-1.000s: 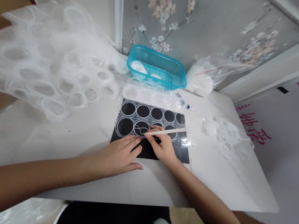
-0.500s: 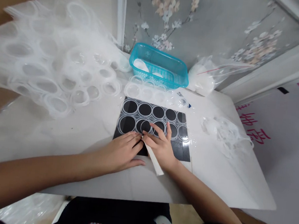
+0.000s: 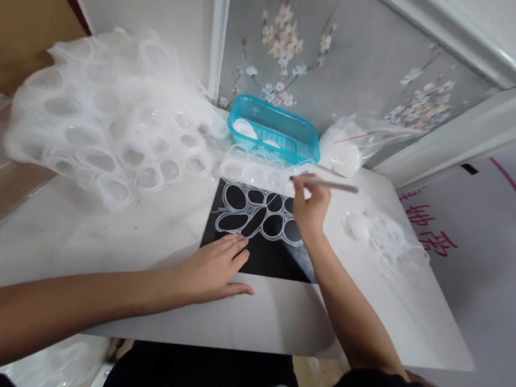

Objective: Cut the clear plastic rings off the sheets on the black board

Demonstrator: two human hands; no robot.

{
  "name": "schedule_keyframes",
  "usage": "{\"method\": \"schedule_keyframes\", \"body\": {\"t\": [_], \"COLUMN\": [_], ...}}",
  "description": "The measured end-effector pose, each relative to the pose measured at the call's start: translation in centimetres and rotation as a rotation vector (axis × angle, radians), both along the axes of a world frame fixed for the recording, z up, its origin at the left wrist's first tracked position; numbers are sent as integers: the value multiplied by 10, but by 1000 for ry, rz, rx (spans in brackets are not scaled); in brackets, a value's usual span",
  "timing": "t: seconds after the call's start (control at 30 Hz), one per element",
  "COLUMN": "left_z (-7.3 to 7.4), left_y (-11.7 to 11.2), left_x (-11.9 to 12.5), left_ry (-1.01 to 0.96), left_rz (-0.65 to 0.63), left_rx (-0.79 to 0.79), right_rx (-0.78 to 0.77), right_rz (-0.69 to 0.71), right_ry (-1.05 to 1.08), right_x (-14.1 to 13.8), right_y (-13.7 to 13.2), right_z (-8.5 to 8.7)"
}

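A clear sheet of joined rings (image 3: 273,226) lies over a black mat (image 3: 261,260). Its rings look pulled out of round, and one near the middle is stretched into a narrow slanted loop. My left hand (image 3: 222,265) rests palm down, fingertips at the sheet's lower edge, thumb apart. Above the sheet's right part, my right hand (image 3: 312,204) is closed round a slim, flat, pale tool (image 3: 342,186) with a dark tip pointing left. A fine pale line slants across the rings toward the right hand. Whether the tool grips the sheet, I cannot tell.
A large pile of clear ringed sheets (image 3: 111,120) fills the left back. A turquoise basket (image 3: 276,114) with white round pieces stands behind another ringed strip (image 3: 255,172). A plastic bag (image 3: 345,150) sits beside it; clear scraps (image 3: 383,237) lie at right.
My right hand has moved up and right with the tool, away from my left hand. The round rings on the mat have become distorted. My left hand stays nearly in place.
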State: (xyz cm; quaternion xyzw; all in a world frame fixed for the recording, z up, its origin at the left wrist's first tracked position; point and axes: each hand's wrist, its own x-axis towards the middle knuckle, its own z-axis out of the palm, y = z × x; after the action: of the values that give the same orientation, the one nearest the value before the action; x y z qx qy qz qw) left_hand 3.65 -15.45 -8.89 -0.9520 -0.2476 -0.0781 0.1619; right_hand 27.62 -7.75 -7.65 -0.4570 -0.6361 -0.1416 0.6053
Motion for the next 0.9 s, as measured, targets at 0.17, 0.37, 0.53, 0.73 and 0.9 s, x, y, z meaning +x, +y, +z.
{"method": "schedule_keyframes", "body": {"t": [0.17, 0.37, 0.53, 0.73, 0.9], "left_z": [-2, 7, 22, 71, 143], "left_y": [1, 2, 6, 1, -39], "left_x": [-2, 2, 5, 15, 39], "left_ry": [40, 61, 17, -271, -845], "left_rz": [-32, 13, 112, 19, -193], "left_rx": [69, 19, -155, -450, -246], "right_rx": [-163, -69, 148, -117, -225], "right_rz": [92, -56, -56, 706, 1235], "right_ry": [-85, 50, 426, 576, 897], "right_x": [-15, 32, 56, 5, -6], "right_y": [-51, -48, -41, -90, -124], "right_z": [-44, -35, 11, 46, 76]}}
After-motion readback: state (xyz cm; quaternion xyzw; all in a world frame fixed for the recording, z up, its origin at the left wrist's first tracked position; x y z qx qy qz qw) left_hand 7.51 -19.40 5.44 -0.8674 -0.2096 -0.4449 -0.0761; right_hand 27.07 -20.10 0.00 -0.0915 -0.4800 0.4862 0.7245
